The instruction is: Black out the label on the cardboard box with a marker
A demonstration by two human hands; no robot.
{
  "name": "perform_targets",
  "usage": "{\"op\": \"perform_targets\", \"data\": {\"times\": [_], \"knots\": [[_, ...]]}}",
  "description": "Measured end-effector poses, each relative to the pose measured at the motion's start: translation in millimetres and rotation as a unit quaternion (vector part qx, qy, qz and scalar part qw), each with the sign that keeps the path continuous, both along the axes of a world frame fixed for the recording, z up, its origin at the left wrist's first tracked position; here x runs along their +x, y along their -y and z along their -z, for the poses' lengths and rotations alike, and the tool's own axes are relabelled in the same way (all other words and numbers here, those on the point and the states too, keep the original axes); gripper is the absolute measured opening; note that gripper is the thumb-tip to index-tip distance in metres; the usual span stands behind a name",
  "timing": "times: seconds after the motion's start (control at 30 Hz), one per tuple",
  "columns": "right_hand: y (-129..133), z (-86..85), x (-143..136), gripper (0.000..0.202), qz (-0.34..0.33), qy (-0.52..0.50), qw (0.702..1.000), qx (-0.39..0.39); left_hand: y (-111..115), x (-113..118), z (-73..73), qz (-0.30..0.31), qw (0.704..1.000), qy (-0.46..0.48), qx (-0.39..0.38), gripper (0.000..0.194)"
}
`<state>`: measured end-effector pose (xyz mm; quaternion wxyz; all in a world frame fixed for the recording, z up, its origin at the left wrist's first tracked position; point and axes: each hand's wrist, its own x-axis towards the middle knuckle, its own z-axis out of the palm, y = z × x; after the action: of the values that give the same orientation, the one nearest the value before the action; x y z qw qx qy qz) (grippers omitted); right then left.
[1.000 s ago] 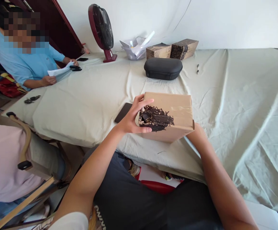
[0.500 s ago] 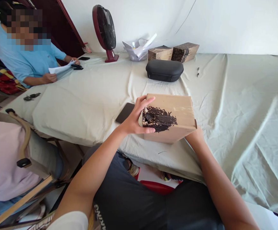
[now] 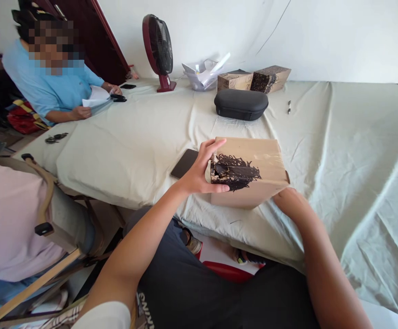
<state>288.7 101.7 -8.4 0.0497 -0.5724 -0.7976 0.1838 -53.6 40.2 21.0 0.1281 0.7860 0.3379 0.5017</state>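
Observation:
A brown cardboard box with dark scribbled marks over its left edge is on the cloth-covered table in front of me. My left hand grips the box's left end, thumb along the near side and fingers over the top. At the box's lower right corner is my right hand; its fingertips are hidden behind and under the box, so their grip cannot be made out. A dark flat device lies just left of the box, partly behind my left hand.
Behind the box lie a black case, two small cartons, a plastic basket, a pen and a red fan. A person in blue holds papers at the left; another in pink sits nearer.
The view has shifted slightly, so everything appears a little further right and lower. My right hand has moved slightly down and away from the box's right corner. My left hand keeps its hold.

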Motion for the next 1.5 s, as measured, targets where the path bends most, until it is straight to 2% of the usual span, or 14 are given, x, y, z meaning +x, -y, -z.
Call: {"op": "perform_targets", "data": {"times": [0.07, 0.13, 0.17, 0.23, 0.3, 0.4, 0.5, 0.6, 0.7, 0.8, 1.07, 1.23, 1.37, 1.5], "knots": [[-0.3, -6.4, 14.6, 0.049, 0.026, -0.054, 0.997, -0.046, 0.0, 2.3, 0.4, 0.002, 1.000, 0.023, -0.015, 0.130], [1.1, -23.3, 25.1, 0.040, 0.094, -0.172, 0.977, -0.085, -0.4, 4.5, 1.2, 0.008, 0.998, 0.051, -0.022, 0.133], [2.3, -35.2, 28.4, 0.035, 0.130, -0.258, 0.953, -0.089, -0.7, 5.3, 1.7, 0.009, 0.998, 0.062, -0.020, 0.135], [5.1, -63.9, 30.5, 0.034, 0.127, -0.424, 0.889, -0.118, -1.2, 5.4, 2.5, 0.004, 0.997, 0.078, -0.018, 0.137], [7.6, -95.8, 25.8, 0.032, 0.083, -0.503, 0.852, -0.122, -1.1, 4.1, 2.7, -0.005, 0.996, 0.087, -0.028, 0.137], [11.3, -144.5, 0.3, 0.017, -0.026, -0.566, 0.824, -0.009, 0.2, 2.0, 2.3, -0.005, 0.994, 0.094, -0.053, 0.134], [17.4, -186.4, -49.8, 0.032, -0.167, -0.534, 0.829, -0.015, 2.2, 2.9, 1.5, 0.000, 0.993, 0.098, -0.066, 0.133], [25.6, -209.4, -109.1, 0.022, -0.311, -0.492, 0.813, 0.006, 5.7, 5.9, -1.0, 0.014, 0.992, 0.108, -0.058, 0.134], [31.8, -210.4, -151.9, 0.012, -0.393, -0.425, 0.814, -0.045, 12.0, 6.9, -7.6, 0.026, 0.993, 0.103, -0.049, 0.138], [33.2, -201.4, -168.0, 0.013, -0.426, -0.376, 0.821, -0.060, 19.4, 5.2, -16.4, 0.007, 0.995, 0.085, -0.048, 0.138], [31.7, -194.2, -167.8, 0.013, -0.454, -0.341, 0.822, -0.051, 29.1, 3.5, -26.1, -0.021, 0.996, 0.065, -0.049, 0.139], [35.0, -190.0, -171.4, 0.016, -0.443, -0.298, 0.845, 0.028, 26.2, 4.8, -22.2, -0.002, 0.995, 0.095, -0.044, 0.141], [36.9, -190.0, -167.8, 0.014, -0.428, -0.312, 0.845, 0.074, 23.3, 6.9, -21.9, 0.018, 0.993, 0.107, -0.050, 0.148], [37.6, -193.7, -160.0, 0.022, -0.392, -0.350, 0.843, 0.111, 24.1, 8.6, -20.9, 0.026, 0.992, 0.100, -0.075, 0.154]]}}
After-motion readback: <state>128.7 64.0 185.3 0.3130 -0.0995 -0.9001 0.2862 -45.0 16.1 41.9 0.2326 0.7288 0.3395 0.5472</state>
